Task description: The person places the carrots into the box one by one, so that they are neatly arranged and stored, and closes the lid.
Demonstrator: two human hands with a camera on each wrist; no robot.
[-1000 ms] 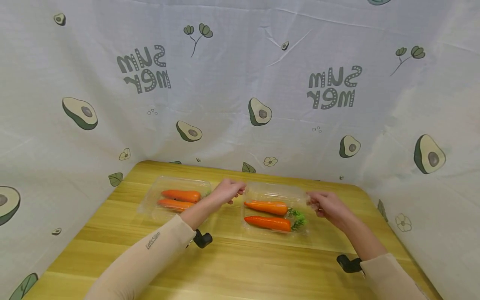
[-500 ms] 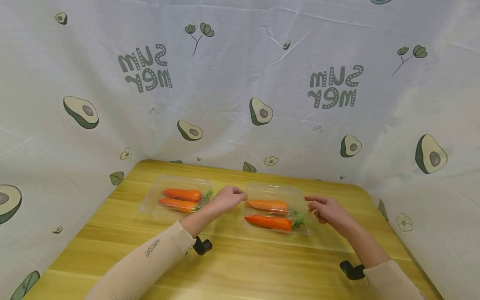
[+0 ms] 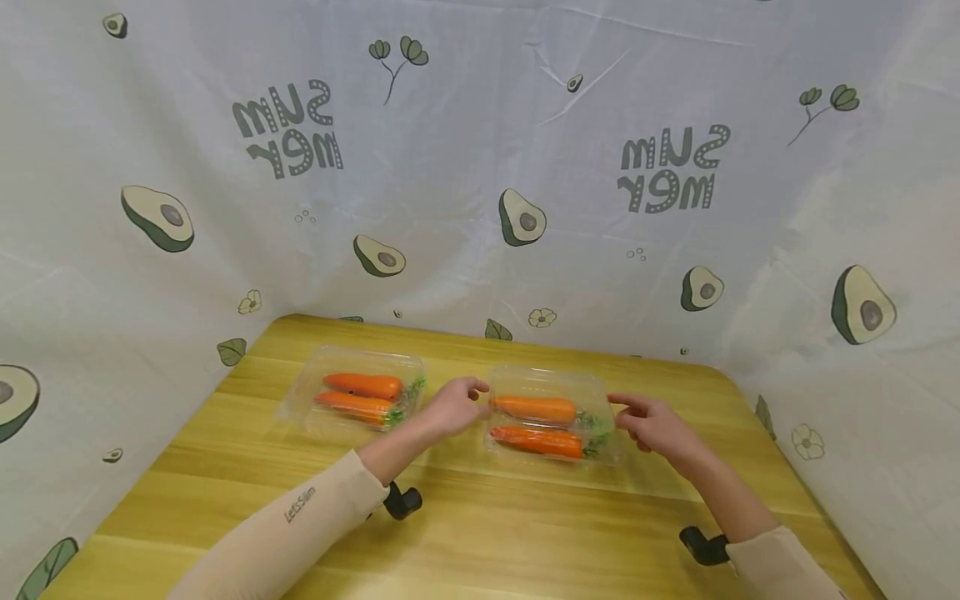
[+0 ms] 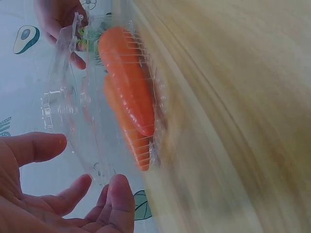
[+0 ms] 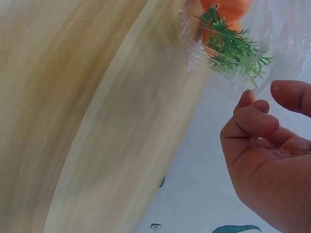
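A clear plastic clamshell box (image 3: pixel 551 380) lies on the table between the two hands. Inside are an orange carrot (image 3: pixel 534 408) and a redder carrot (image 3: pixel 536 442), with green tops at the right end. The lid lies over both carrots; whether its rim meets the base is unclear. At the box's left end is my left hand (image 3: pixel 456 406), its thumb and fingers spread apart (image 4: pixel 73 194) beside the clear plastic. My right hand (image 3: pixel 651 425) is by the right end, index finger stretched toward the lid's edge, the other fingers loosely bent (image 5: pixel 272 145).
To the left, a second clear box (image 3: pixel 330 360) holds two carrots (image 3: pixel 356 406) with green tops. Both stand on a wooden table (image 3: pixel 480 533). A white cloth (image 3: pixel 450 167) with avocado prints hangs behind and at the sides. Black camera mounts (image 3: pixel 402 502) sit on the wrists.
The right box's lid has come down toward the front over the carrots. Both hands have come slightly down with it, and the left fingers have spread from a pinch.
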